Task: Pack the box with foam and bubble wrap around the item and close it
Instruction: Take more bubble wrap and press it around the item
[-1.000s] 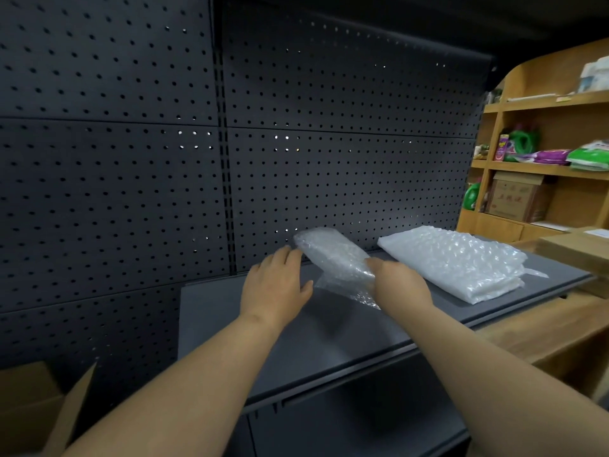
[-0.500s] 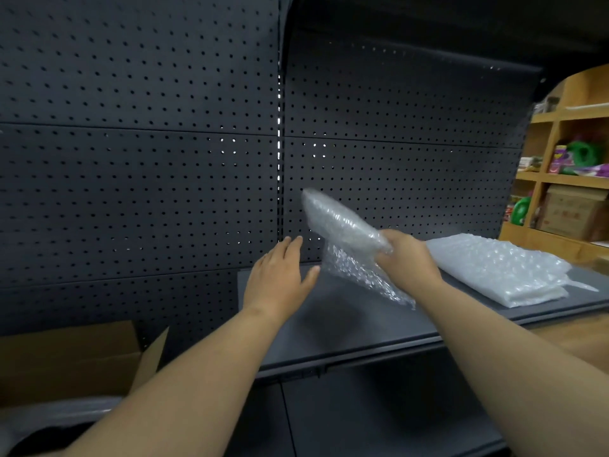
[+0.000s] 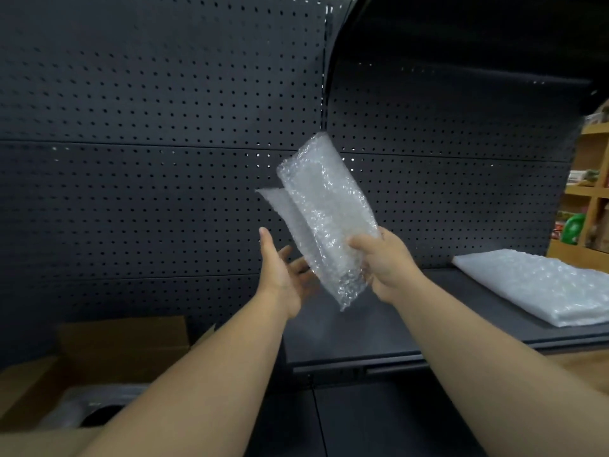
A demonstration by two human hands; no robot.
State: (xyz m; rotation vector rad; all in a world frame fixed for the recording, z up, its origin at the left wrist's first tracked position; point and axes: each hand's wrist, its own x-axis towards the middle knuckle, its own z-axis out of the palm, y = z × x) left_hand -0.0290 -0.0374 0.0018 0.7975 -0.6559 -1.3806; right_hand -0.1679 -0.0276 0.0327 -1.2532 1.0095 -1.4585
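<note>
Against a dark pegboard wall (image 3: 148, 159), seen from the head camera, two bare arms reach forward. The right hand (image 3: 385, 268) holds a folded piece of bubble wrap (image 3: 324, 219) in the air: the thumb lies over its front side and the fingers curl behind its right edge, near the lower half. The piece stands tilted, its top end leaning to the upper left, and one loose layer sticks out on its left side. The left hand (image 3: 283, 275) is just beside the lower left edge of the piece, palm turned up and toward it, with the fingers spread wide and relaxed. Whether its fingertips touch the wrap I cannot tell, because the wrap covers them.

Below the hands runs a dark grey shelf (image 3: 412, 324), flat and matt, fixed to the pegboard wall. On the right part of this shelf lies a stack of bubble wrap sheets (image 3: 540, 285), flat, well apart from the hands.

At the lower left stands an open cardboard box (image 3: 125, 341) with its flaps up. Inside it something pale and something dark show, but they are too dim to name.

At the far right edge a wooden shelving unit (image 3: 593, 192) is partly visible, with a green bottle (image 3: 575, 230) and other small goods on it.
</note>
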